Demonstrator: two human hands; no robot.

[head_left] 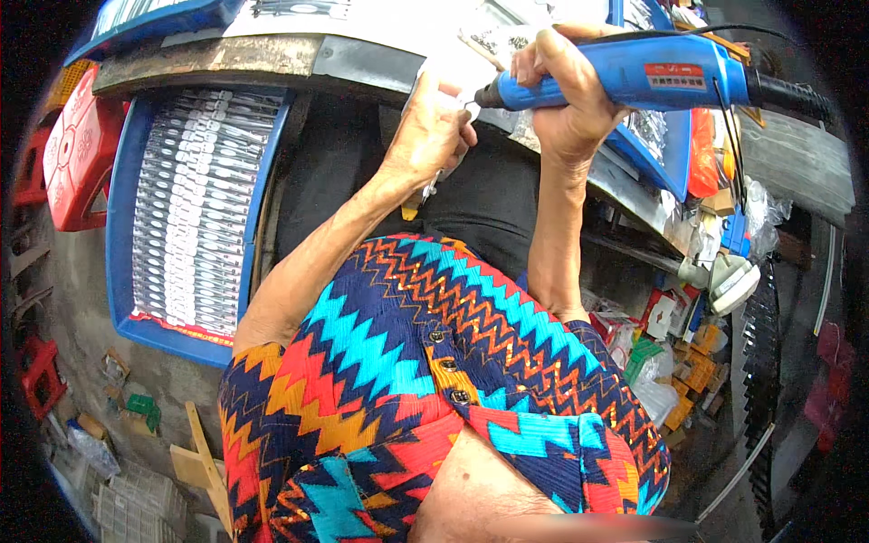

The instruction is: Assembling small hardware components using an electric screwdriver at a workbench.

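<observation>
In my right hand (572, 100) is a corded blue electric screwdriver (643, 71), held level with its black nose toward the left. My fingers are wrapped round its body. My left hand (429, 134) pinches a small white-and-silver piece (472, 109) right at the screwdriver's nose. Most of that piece is hidden by the fingers, and a narrow metallic part of it seems to show below the hand. Both hands are above the front edge of the workbench (217, 63); the screwdriver's bit cannot be made out.
A blue tray (118, 244) at my left holds tight rows of small dark-and-white pieces. Another blue tray (665, 167) is on the bench at right. Red plastic stools (77, 154) stand far left. Orange parts (697, 371) and plastic bags lie on the right. A black cord (787, 90) trails right.
</observation>
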